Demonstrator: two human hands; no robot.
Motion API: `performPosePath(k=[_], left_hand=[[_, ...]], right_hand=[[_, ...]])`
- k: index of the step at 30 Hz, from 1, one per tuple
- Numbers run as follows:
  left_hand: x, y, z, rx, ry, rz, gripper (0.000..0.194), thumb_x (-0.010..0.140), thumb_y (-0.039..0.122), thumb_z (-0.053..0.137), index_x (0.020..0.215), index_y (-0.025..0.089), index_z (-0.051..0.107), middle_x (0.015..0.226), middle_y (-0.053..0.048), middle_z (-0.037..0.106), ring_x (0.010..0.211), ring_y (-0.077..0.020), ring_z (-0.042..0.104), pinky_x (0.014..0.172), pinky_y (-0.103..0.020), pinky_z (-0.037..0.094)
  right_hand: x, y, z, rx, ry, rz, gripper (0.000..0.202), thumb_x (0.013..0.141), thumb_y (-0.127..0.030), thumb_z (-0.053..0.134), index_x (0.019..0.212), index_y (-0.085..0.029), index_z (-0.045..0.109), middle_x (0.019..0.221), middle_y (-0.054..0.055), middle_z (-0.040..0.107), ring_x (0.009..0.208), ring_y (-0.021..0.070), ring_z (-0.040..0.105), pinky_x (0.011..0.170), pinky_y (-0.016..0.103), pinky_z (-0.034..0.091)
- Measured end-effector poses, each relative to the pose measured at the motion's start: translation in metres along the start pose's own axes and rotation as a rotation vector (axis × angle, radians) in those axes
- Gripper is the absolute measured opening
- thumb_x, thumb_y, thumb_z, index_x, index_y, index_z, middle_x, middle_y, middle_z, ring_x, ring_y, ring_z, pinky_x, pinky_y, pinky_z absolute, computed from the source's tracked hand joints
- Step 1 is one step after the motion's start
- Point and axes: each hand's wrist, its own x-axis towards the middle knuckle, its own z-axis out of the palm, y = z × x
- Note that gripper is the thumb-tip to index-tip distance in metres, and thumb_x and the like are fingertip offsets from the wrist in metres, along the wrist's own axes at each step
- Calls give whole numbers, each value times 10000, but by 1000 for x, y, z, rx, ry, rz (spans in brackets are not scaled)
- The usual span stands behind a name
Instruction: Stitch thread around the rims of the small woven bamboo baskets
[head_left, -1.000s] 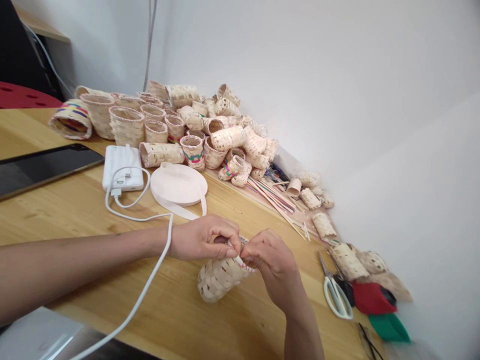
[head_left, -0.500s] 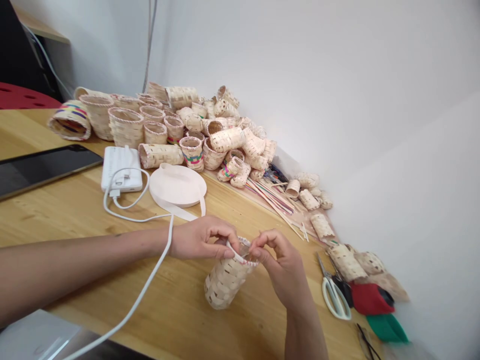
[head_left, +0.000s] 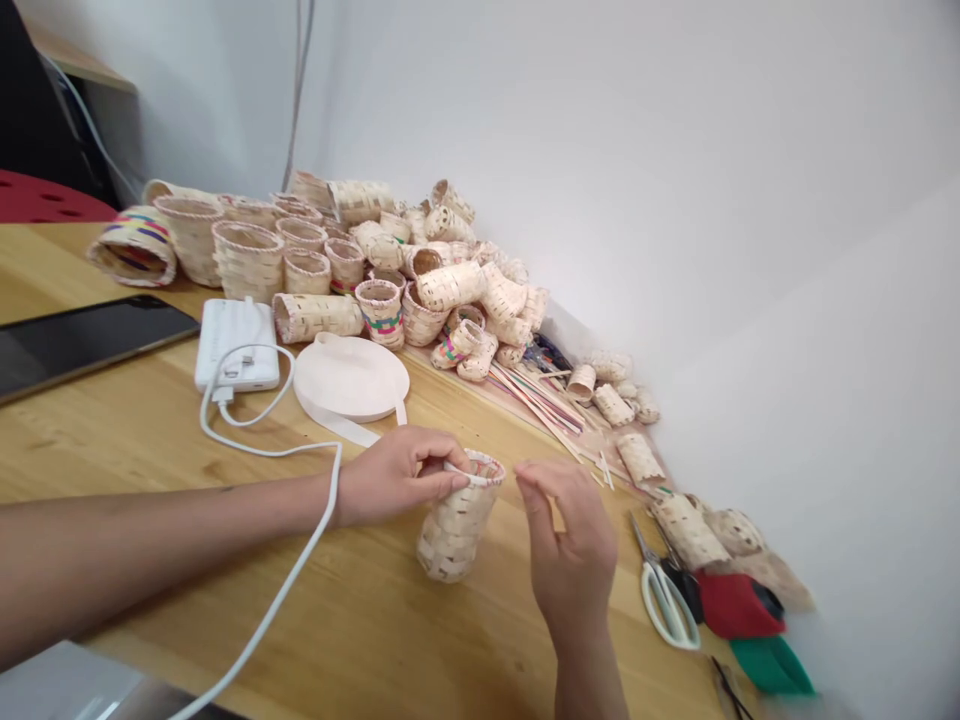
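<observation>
A small woven basket (head_left: 455, 530) with red stitching round part of its rim tilts above the wooden table. My left hand (head_left: 409, 475) pinches the left side of that rim between thumb and fingers. Just right of the basket, apart from it, my right hand (head_left: 566, 530) has its thumb and forefinger pressed together. Whatever sits between those fingertips is too small to make out. Behind my left hand lies a flat roll of pale ribbon (head_left: 352, 378), its loose end reaching toward my wrist.
Many woven baskets (head_left: 250, 262) are heaped along the back. A power bank (head_left: 237, 345) and phone (head_left: 90, 340) lie left; a white cable (head_left: 289, 575) crosses my left forearm. Scissors (head_left: 667, 605), thin strips (head_left: 540, 400), a red roll (head_left: 739, 603) and a green roll (head_left: 771, 664) are right.
My right hand has moved off the basket rim to the right. The basket stands more upright, with my left hand still on its rim. The view has shifted slightly.
</observation>
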Motion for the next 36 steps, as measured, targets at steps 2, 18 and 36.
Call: performPosePath(k=[2,18,36], left_hand=[[2,0,0,6,62,-52,246,823,331,540,774,118,652,664,-2,578,597,-108,481,558,-195,356],[0,0,3,110,107,-29,257,836,335,533,778,122,664,627,4,593,551,-99,477,506,-184,324],[-3,-1,0,419,375,231,158,877,222,535,781,155,641,693,2,629,638,-111,549,618,-206,374]], right_hand=[[0,1,5,-14,-52,-138,210,873,-62,554,977,-223,638,886,38,674,856,175,591,795,337,475],[-14,-5,30,68,41,27,168,946,-136,427,935,-248,551,891,52,699,867,180,662,762,333,510],[-14,-8,32,678,40,482,92,886,-287,581,872,-211,533,765,-1,602,726,139,608,682,278,500]])
